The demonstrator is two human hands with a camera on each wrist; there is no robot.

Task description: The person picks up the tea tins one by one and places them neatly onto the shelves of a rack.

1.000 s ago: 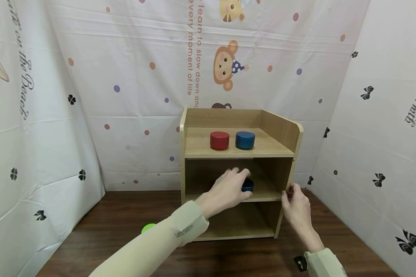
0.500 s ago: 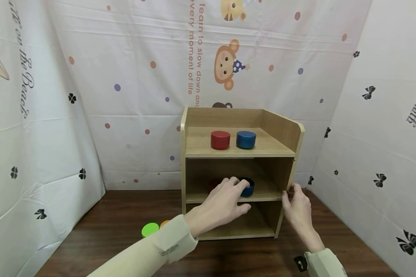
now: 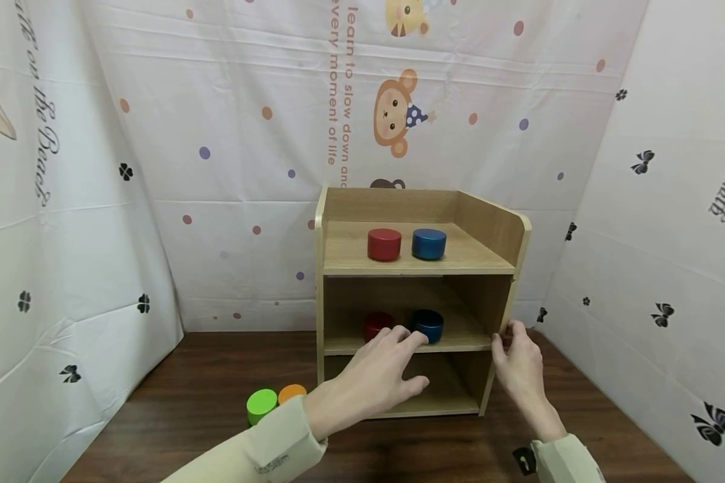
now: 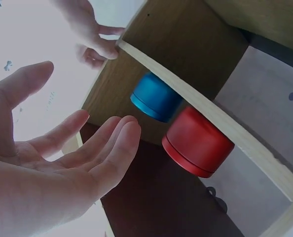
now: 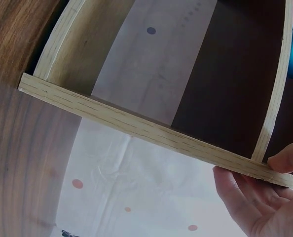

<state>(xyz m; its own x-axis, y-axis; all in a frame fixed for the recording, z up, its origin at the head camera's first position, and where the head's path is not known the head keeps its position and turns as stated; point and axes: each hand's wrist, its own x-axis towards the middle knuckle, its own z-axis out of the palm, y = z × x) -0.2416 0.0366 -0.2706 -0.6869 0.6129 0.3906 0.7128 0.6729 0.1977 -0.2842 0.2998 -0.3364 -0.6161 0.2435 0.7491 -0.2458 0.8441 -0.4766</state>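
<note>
My left hand (image 3: 368, 382) is in front of a small wooden shelf unit (image 3: 417, 272), its fingers relaxed and holding nothing. Just beyond its fingertips, a red round tin (image 3: 376, 323) and a blue round tin (image 3: 430, 325) sit side by side on the middle shelf. In the left wrist view the fingers are apart from both the blue tin (image 4: 156, 97) and the red tin (image 4: 198, 140). At the unit's right side, my right hand (image 3: 522, 372) grips the front edge of the side panel (image 5: 136, 126), thumb inside and fingers outside.
Another red tin (image 3: 384, 245) and blue tin (image 3: 429, 244) stand on the top shelf. On the dark wooden table (image 3: 217, 376), a green round piece (image 3: 262, 404) and an orange one (image 3: 291, 392) lie left of the unit, partly behind my left sleeve. Patterned cloth (image 3: 242, 168) hangs behind.
My left hand has drawn back from the middle shelf, down and left, uncovering the red and blue tins there and the orange piece on the table. My right hand keeps its place.
</note>
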